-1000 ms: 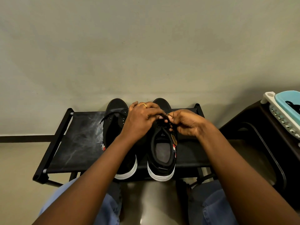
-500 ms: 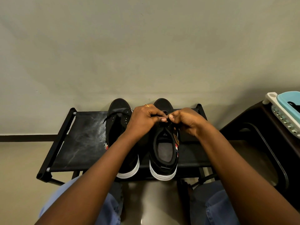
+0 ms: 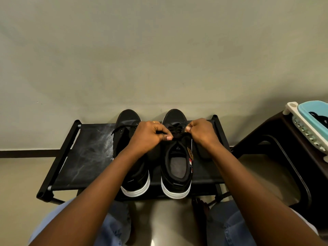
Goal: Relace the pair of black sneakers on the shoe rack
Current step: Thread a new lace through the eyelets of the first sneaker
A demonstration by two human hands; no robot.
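Note:
Two black sneakers with white soles stand side by side on the black shoe rack (image 3: 83, 157), toes to the wall. The right sneaker (image 3: 176, 167) has its black lace (image 3: 175, 130) threaded across the upper eyelets. My left hand (image 3: 150, 135) grips one end of that lace on the left of the tongue. My right hand (image 3: 202, 132) grips the other end on the right, the two hands held apart. The left sneaker (image 3: 132, 171) lies partly under my left forearm, with a loose lace end (image 3: 120, 128) trailing near its toe.
A grey wall rises right behind the rack. A dark brown stool (image 3: 292, 157) stands to the right and carries a white and turquoise basket (image 3: 308, 121). My knees in blue jeans (image 3: 110, 228) sit below the rack's front edge.
My hands were together over the right sneaker's tongue; they have now drawn apart sideways, pulling the lace ends outwards. The view has shifted slightly.

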